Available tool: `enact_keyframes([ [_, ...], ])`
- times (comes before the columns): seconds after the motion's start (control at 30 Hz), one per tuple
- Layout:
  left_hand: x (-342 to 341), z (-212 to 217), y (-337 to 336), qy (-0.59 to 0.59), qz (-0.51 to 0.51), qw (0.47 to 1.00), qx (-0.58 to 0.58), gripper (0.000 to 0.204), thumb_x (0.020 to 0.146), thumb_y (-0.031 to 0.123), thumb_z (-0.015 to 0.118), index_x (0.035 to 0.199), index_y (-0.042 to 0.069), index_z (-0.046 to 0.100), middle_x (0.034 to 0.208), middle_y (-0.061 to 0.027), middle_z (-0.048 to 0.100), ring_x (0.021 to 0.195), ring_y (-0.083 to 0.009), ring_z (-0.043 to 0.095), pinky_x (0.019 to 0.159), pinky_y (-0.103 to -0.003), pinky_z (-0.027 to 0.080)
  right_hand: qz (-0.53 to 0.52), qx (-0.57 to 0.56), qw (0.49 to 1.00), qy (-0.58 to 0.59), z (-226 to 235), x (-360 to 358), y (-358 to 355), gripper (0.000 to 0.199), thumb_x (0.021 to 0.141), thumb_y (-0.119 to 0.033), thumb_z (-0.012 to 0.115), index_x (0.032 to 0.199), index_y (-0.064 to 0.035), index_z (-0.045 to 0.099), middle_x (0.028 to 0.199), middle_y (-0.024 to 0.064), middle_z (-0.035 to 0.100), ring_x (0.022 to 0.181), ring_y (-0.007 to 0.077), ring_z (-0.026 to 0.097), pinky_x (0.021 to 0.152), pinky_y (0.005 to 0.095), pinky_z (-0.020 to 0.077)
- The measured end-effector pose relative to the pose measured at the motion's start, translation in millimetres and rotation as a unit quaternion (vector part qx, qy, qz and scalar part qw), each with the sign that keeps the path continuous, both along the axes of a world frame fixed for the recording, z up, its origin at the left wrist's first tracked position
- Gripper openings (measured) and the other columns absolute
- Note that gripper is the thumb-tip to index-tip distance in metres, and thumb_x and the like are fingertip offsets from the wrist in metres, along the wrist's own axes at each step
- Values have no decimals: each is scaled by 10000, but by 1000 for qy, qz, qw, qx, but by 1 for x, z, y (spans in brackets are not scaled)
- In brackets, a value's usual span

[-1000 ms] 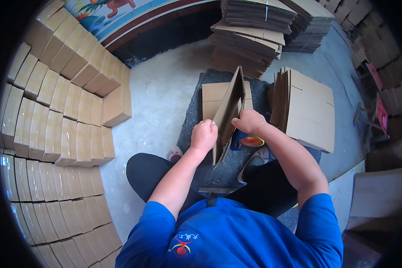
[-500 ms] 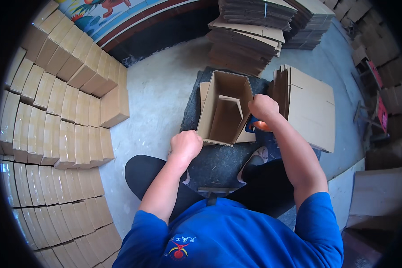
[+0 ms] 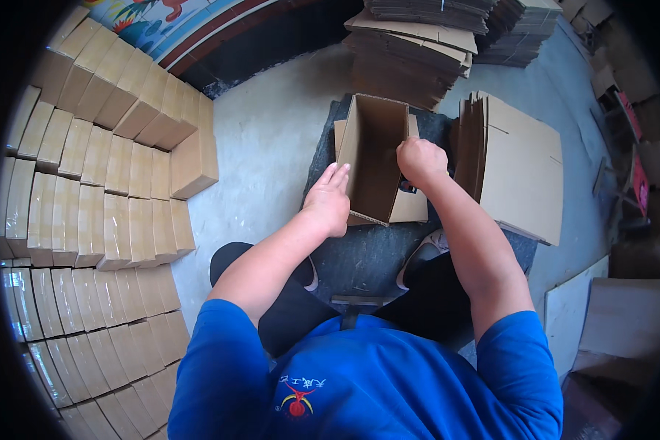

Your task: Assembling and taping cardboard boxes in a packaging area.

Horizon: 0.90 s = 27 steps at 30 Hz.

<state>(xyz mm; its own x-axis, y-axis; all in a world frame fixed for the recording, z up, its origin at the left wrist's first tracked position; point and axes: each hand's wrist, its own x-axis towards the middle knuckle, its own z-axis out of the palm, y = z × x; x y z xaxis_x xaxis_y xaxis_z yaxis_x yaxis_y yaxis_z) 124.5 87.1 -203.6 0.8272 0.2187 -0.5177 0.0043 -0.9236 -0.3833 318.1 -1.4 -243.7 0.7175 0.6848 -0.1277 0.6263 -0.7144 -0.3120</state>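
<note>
An upright cardboard box [image 3: 378, 158] stands in front of me with its top open and its inside in shadow. My left hand [image 3: 328, 199] lies against the box's left outer side, fingers stretched out. Over the right edge of the box, my right hand [image 3: 422, 160] is closed in a fist. Below that fist shows part of a small dark and blue tool [image 3: 408, 187], which looks like a tape dispenser; the hand hides most of it.
Flattened cartons [image 3: 521, 165] lean in a bundle to the right of the box. Taller stacks of flat cardboard [image 3: 411, 66] stand behind it. Rows of closed cartons [image 3: 103, 161] form a wall on the left. A dark mat [image 3: 359, 253] lies under the box.
My left hand has gone from a fist at the box's near left corner to stretched fingers on its side. My right fist has shifted slightly left. The pale flaps inside the box no longer show.
</note>
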Motion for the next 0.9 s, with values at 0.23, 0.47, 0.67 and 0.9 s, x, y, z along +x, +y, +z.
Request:
enact_keyframes([
  [0.23, 31, 25, -15, 83, 180, 963, -180, 669, 1025, 479, 230, 1006, 41, 737, 1023, -139, 708, 1123, -272, 612, 1192, -480, 77, -8, -4, 1000, -4, 4, 11, -5, 376, 955, -270, 372, 953, -22, 654, 908, 209, 706, 862, 366, 693, 786, 464, 545],
  [0.47, 37, -49, -37, -429, 120, 881, -161, 244, 949, 281, 532, 900, 66, 637, 817, -142, 692, 811, -262, 678, 1083, -422, 370, -38, 7, 999, -19, -7, 11, -1, 396, 969, -311, 371, 935, -36, 654, 877, 200, 709, 830, 368, 697, 764, 465, 551],
  [0.67, 59, -78, -18, -419, 216, 870, -141, 308, 982, 327, 480, 832, 93, 613, 661, -123, 671, 618, -323, 656, 671, -450, 501, -36, 29, 999, -19, -7, 15, -1, 392, 972, -322, 376, 959, -42, 650, 867, 189, 712, 822, 368, 697, 746, 462, 552],
  [0.9, 62, -120, -26, -316, 386, 835, -234, 355, 972, 373, 460, 949, 75, 650, 943, -191, 699, 919, -375, 666, 848, -500, 504, -11, 23, 1000, -16, 2, 0, -10, 427, 968, -439, 419, 967, -64, 622, 867, 182, 712, 827, 353, 701, 753, 472, 544],
])
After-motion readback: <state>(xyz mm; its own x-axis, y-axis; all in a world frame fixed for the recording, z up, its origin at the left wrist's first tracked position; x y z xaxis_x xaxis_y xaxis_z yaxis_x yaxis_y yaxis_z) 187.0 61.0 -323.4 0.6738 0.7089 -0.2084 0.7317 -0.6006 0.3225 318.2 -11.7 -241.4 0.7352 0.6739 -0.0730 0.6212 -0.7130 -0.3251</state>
